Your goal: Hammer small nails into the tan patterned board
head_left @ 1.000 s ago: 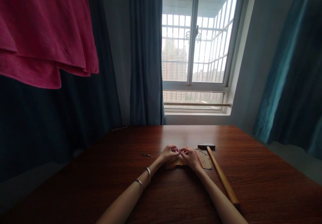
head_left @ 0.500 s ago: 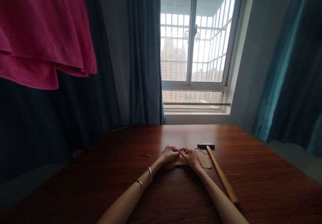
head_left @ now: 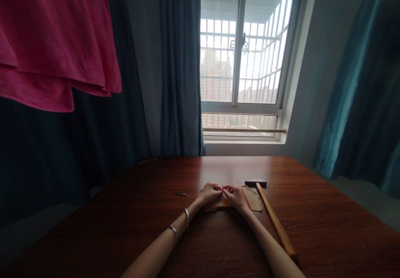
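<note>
My left hand and my right hand meet over the table, both closed in a pinch. Between their fingertips a small thin upright piece sticks up; its kind is too small to make out. Beneath both hands lies a flat tan sheet with rows of small holes and slots. A red-pink strip runs across it beside my right hand. My fingers and wrists cover much of the sheet's middle and left.
Right of the sheet lies a hammer with a long wooden handle and dark head. A small slim metal tool rests to the left. The brown wooden table reaches toward a window. A pink cloth hangs at upper left.
The whole view has shifted very slightly. Both hands stay pinched together in the same spot over the sheet, with only a slight movement of the fingers.
</note>
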`<state>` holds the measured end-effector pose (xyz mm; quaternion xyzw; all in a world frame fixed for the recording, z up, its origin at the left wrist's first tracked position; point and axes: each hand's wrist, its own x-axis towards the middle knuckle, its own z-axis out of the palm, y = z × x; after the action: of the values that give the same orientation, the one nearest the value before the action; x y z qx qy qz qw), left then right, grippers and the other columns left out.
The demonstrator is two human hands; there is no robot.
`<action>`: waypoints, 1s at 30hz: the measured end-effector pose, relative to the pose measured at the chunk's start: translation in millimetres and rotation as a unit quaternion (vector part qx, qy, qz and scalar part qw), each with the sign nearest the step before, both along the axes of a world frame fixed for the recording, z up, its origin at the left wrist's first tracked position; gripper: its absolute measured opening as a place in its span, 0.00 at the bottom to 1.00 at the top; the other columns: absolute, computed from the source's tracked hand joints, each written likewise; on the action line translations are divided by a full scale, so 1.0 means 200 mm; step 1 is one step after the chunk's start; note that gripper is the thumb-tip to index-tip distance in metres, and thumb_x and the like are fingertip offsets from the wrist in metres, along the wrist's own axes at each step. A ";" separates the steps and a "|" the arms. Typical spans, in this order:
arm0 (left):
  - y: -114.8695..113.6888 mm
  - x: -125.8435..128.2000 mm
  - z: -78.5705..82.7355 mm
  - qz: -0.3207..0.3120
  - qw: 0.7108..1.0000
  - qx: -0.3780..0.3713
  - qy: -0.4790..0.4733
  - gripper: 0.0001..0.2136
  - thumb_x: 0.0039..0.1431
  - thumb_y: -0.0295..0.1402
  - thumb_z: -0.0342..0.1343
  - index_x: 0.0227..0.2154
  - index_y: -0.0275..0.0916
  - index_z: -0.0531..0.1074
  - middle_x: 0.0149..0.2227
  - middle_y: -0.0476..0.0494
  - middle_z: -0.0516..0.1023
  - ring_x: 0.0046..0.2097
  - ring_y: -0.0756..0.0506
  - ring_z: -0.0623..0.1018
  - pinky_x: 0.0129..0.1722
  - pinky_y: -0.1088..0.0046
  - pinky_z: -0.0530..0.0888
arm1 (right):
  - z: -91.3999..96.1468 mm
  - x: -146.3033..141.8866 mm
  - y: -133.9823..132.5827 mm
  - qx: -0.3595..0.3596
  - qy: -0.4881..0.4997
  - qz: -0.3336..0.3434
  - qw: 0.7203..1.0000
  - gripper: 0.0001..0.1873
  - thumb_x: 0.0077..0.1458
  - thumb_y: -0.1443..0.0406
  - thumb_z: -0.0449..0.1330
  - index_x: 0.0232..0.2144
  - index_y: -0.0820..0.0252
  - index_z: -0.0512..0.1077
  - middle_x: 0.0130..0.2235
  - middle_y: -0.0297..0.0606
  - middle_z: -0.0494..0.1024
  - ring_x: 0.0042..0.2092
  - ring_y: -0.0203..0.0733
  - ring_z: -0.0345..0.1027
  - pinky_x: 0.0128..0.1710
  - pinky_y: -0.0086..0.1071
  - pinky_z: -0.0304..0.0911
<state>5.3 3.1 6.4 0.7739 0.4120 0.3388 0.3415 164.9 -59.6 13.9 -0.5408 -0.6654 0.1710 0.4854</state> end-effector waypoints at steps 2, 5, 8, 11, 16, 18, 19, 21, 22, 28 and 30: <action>0.00 0.00 0.01 -0.001 1.000 -0.005 0.001 0.14 0.45 0.40 0.57 0.26 0.31 0.78 0.25 0.46 0.77 0.27 0.49 0.72 0.27 0.78 0.64 | 0.02 0.00 0.00 -0.003 0.001 -0.008 1.000 0.12 0.51 0.61 0.58 0.31 0.59 0.79 0.33 0.39 0.80 0.32 0.39 0.73 0.34 0.29 0.67; -0.01 0.00 0.01 0.000 1.000 -0.014 0.012 0.14 0.44 0.39 0.57 0.26 0.32 0.78 0.25 0.47 0.77 0.28 0.49 0.72 0.27 0.78 0.64 | 0.06 0.03 0.00 -0.008 0.004 -0.039 0.999 0.16 0.52 0.62 0.54 0.40 0.59 0.77 0.35 0.40 0.80 0.34 0.40 0.74 0.35 0.29 0.67; -0.02 0.00 0.02 0.007 1.000 -0.023 0.014 0.14 0.43 0.38 0.57 0.28 0.32 0.78 0.26 0.46 0.77 0.28 0.48 0.72 0.27 0.78 0.64 | 0.12 0.12 0.00 -0.021 -0.003 -0.096 0.995 0.20 0.53 0.63 0.51 0.45 0.61 0.73 0.38 0.41 0.80 0.39 0.41 0.74 0.41 0.31 0.67; -0.03 0.00 0.03 0.019 0.999 -0.030 0.016 0.14 0.43 0.38 0.57 0.28 0.32 0.78 0.25 0.46 0.77 0.28 0.48 0.73 0.27 0.78 0.64 | 0.18 0.28 -0.01 -0.062 -0.028 -0.165 0.984 0.21 0.54 0.63 0.49 0.47 0.62 0.71 0.41 0.44 0.79 0.40 0.42 0.74 0.42 0.31 0.66; -0.04 0.00 0.03 0.015 0.999 -0.033 0.012 0.13 0.42 0.37 0.57 0.27 0.33 0.79 0.26 0.47 0.77 0.28 0.49 0.73 0.27 0.78 0.64 | 0.20 0.54 -0.10 -0.183 -0.108 -0.279 0.936 0.21 0.51 0.61 0.53 0.47 0.64 0.69 0.41 0.53 0.78 0.44 0.52 0.72 0.43 0.39 0.63; -0.04 0.00 0.03 0.020 0.999 -0.030 0.012 0.13 0.42 0.37 0.57 0.27 0.33 0.79 0.25 0.47 0.77 0.28 0.49 0.72 0.26 0.78 0.63 | 0.19 0.60 -0.15 -0.230 -0.139 -0.310 0.912 0.22 0.50 0.58 0.55 0.45 0.67 0.69 0.43 0.61 0.75 0.46 0.58 0.71 0.42 0.44 0.63; -0.04 0.01 0.03 0.023 0.999 -0.028 0.014 0.13 0.42 0.37 0.57 0.27 0.33 0.79 0.25 0.47 0.77 0.28 0.49 0.72 0.26 0.78 0.63 | 0.18 0.62 -0.18 -0.252 -0.152 -0.315 0.902 0.22 0.49 0.58 0.56 0.43 0.67 0.70 0.44 0.64 0.75 0.46 0.61 0.71 0.41 0.45 0.63; -0.04 0.01 0.03 0.027 0.999 -0.022 0.017 0.12 0.42 0.37 0.57 0.27 0.33 0.79 0.25 0.47 0.77 0.28 0.49 0.72 0.26 0.78 0.62 | 0.18 0.64 -0.21 -0.285 -0.171 -0.305 0.892 0.20 0.46 0.57 0.59 0.39 0.65 0.72 0.43 0.62 0.76 0.45 0.61 0.72 0.39 0.44 0.64; -0.04 0.01 0.03 0.027 0.999 -0.019 0.018 0.12 0.42 0.36 0.57 0.27 0.33 0.79 0.25 0.47 0.77 0.28 0.49 0.72 0.26 0.78 0.62 | 0.17 0.64 -0.22 -0.297 -0.179 -0.296 0.890 0.18 0.46 0.56 0.59 0.37 0.64 0.72 0.42 0.60 0.77 0.44 0.60 0.73 0.38 0.43 0.64; -0.03 0.00 0.03 0.036 0.999 -0.016 0.029 0.13 0.42 0.37 0.58 0.28 0.33 0.79 0.26 0.47 0.78 0.28 0.49 0.73 0.26 0.78 0.62 | 0.17 0.64 -0.22 -0.330 -0.210 -0.260 0.883 0.12 0.44 0.60 0.60 0.33 0.60 0.73 0.41 0.52 0.79 0.45 0.57 0.74 0.38 0.41 0.65; -0.03 0.00 0.03 0.036 0.999 -0.014 0.030 0.13 0.42 0.37 0.58 0.28 0.34 0.79 0.26 0.48 0.78 0.29 0.49 0.73 0.26 0.78 0.62 | 0.16 0.64 -0.22 -0.332 -0.215 -0.253 0.883 0.12 0.44 0.62 0.60 0.34 0.59 0.74 0.41 0.52 0.79 0.45 0.58 0.73 0.38 0.42 0.65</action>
<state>5.7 -3.0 11.6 0.7633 0.4546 0.3218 0.3274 292.5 -102.9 46.8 -0.8435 -0.4987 0.1326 0.1493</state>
